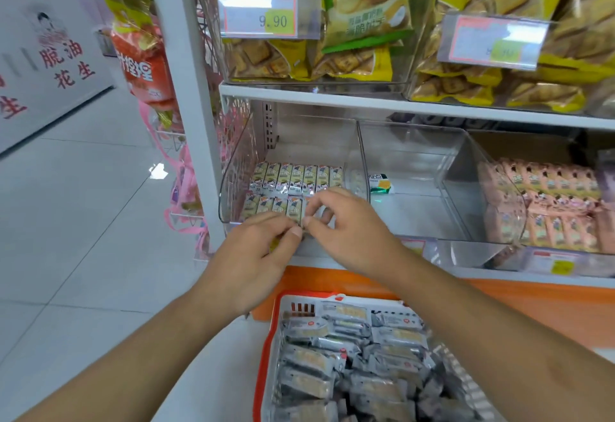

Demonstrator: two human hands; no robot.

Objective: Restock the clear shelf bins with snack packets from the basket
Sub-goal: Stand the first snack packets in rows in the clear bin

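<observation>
A clear shelf bin (233,162) on the lower shelf holds two neat rows of small grey-and-white snack packets (296,178). My left hand (256,255) and my right hand (346,225) meet at the bin's front edge. Both pinch snack packets of the front row (286,208) with curled fingers and thumbs. Below them an orange-rimmed white basket (299,302) is heaped with several grey snack packets (352,365). My forearms partly hide the bin's front lip.
The middle clear bin (409,168) holds one green-and-white packet (379,183). The right bin (492,168) is full of pink packets (545,202). Yellow biscuit bags (362,15) fill the upper shelf. A white upright post (179,89) stands left, with tiled floor (83,205) beyond.
</observation>
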